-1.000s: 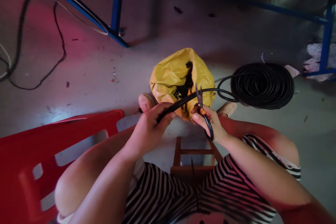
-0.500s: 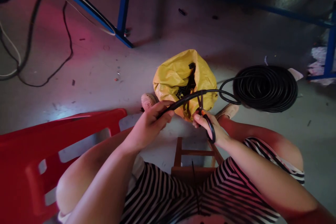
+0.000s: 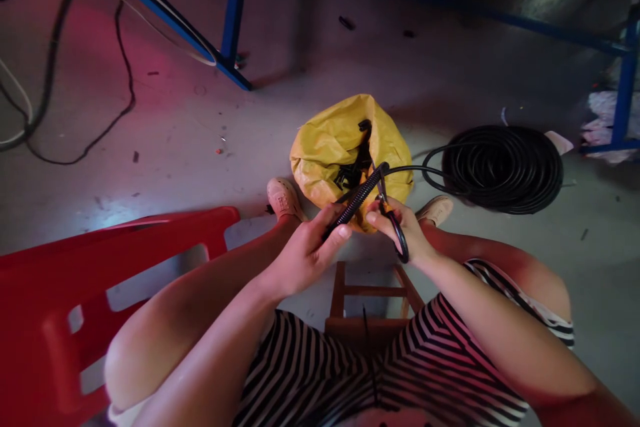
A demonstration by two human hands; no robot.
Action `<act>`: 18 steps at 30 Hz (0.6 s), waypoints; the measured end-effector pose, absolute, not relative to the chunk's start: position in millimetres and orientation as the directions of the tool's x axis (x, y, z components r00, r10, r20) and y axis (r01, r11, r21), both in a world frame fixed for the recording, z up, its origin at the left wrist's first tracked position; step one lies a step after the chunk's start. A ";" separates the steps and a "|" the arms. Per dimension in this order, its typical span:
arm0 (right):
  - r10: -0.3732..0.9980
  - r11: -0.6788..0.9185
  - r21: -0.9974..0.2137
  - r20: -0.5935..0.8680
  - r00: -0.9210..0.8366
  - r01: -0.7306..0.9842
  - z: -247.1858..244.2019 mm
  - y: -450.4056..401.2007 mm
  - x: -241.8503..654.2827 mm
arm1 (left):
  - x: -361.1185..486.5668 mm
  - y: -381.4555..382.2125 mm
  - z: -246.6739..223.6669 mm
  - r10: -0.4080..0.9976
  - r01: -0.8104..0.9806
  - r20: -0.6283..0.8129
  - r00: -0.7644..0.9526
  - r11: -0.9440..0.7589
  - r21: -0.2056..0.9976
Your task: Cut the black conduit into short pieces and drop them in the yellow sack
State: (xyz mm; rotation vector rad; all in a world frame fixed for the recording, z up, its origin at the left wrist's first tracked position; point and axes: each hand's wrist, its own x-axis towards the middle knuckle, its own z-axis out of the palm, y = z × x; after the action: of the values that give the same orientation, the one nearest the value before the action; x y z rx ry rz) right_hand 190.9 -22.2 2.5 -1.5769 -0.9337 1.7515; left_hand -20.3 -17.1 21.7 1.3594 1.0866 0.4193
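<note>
My left hand (image 3: 315, 243) is closed around a black ribbed tube (image 3: 361, 199), which slants up to the right over a yellow bag (image 3: 320, 160). From the tube's upper end a thin black cable (image 3: 407, 168) runs right to a coil of black cable (image 3: 505, 170) on the floor. A pair of scissors (image 3: 399, 233) with black handles is in my right hand (image 3: 407, 230). Their blades point up and lie close against the tube's upper end; whether they touch it I cannot tell. Dark pieces show in the bag's mouth.
A red plastic stool (image 3: 115, 240) lies at the left. Below my hands is a small wooden stool (image 3: 375, 291). Blue metal frame legs (image 3: 235, 7) stand ahead, and loose cables (image 3: 127, 67) trail over the floor at far left.
The ribbed tube has tilted more steeply, and my left hand has moved right and slightly down with it. My right hand still holds the scissors near the tube's end.
</note>
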 end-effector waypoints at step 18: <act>0.744 -0.544 -0.770 -0.626 -0.232 0.334 -2.6 -34.5 195.8 | -16.9 -17.4 18.0 0.935 0.513 -0.257 0.243 0.100 0.852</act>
State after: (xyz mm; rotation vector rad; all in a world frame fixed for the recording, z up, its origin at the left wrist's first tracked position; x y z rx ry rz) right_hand 195.8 -34.5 -2.6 -1.7114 -1.2859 1.8374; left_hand -16.9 -17.4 18.0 1.5481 1.4031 0.5488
